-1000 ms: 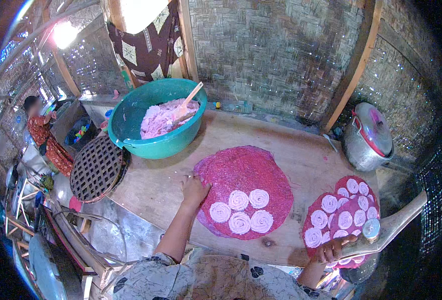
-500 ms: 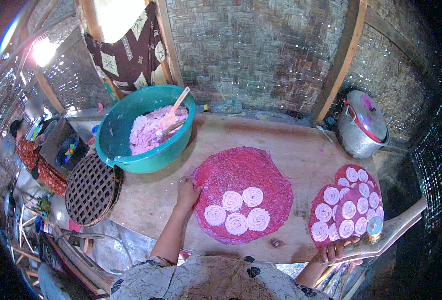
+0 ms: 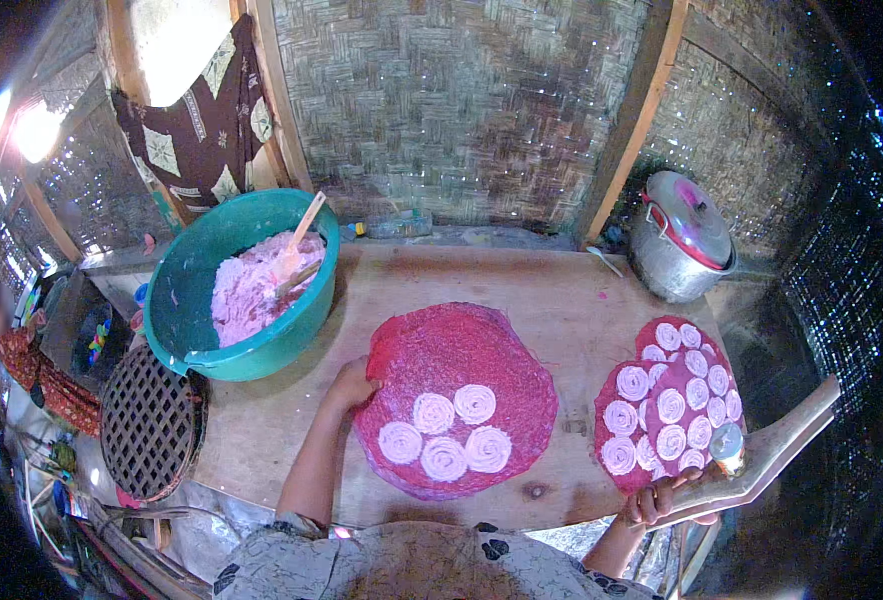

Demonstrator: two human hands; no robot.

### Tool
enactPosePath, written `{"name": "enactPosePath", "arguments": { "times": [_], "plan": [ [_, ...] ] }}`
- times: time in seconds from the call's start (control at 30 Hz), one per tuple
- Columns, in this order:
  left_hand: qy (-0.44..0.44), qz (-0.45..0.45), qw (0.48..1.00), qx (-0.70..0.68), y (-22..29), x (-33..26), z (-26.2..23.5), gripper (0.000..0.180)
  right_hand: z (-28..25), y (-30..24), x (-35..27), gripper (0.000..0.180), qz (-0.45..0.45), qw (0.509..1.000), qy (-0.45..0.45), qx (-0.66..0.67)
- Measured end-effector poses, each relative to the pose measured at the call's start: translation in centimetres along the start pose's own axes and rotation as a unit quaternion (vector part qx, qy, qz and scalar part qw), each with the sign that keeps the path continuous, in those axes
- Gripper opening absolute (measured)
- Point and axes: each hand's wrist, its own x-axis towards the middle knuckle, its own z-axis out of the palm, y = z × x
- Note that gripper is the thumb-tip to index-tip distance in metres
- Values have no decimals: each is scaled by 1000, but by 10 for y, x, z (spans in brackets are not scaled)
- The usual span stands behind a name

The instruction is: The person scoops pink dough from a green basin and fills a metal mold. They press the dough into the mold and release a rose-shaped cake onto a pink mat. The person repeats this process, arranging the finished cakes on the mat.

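On the wooden table before me lies a round red mesh sheet (image 3: 457, 345), several pale pink spiral rosettes (image 3: 445, 459) set on its near half. My left hand (image 3: 352, 384) has its fingers closed on the sheet's left edge; the fingertips are partly hidden. At the table's near right, my right hand (image 3: 659, 502) is wrapped round the handle end of a long two-armed wooden press (image 3: 777, 455). A short clear cylinder (image 3: 728, 444) stands up from the press. Beside it are red sheets (image 3: 619, 392) covered with several similar rosettes, partly overlapping.
A large green basin (image 3: 184, 300) of pink dough (image 3: 252, 285) with a wooden paddle (image 3: 306, 218) stands back left. A lidded metal pot (image 3: 667, 262) sits back right. Left of the table are a dark lattice tray (image 3: 152, 425) and another person (image 3: 47, 375).
The whole view has shifted, so the table's things appear farther left. My left hand has slid slightly away from me along the sheet's edge. My right hand still grips the press.
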Motion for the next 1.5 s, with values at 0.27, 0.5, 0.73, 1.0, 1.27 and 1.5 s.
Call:
{"name": "enactPosePath", "arguments": {
  "times": [0.27,0.5,0.73,1.0,1.27,1.5],
  "plan": [
    [-94,76,955,269,32,170,16,33,-4,-7,6,105,0,1000,-2,-2],
    [213,338,902,163,140,197,99,19,-9,-4,11,106,-6,1000,15,2],
    [-65,354,925,118,190,31,142,36,-17,-3,29,106,19,1000,8,12],
    [-163,285,930,168,135,-78,145,82,-15,21,57,107,94,994,-53,21],
    [-139,308,933,127,113,-88,167,80,-3,40,73,107,143,985,-95,19],
    [-227,308,924,5,132,-94,127,81,8,29,65,108,141,985,-104,12]
  ]
}}
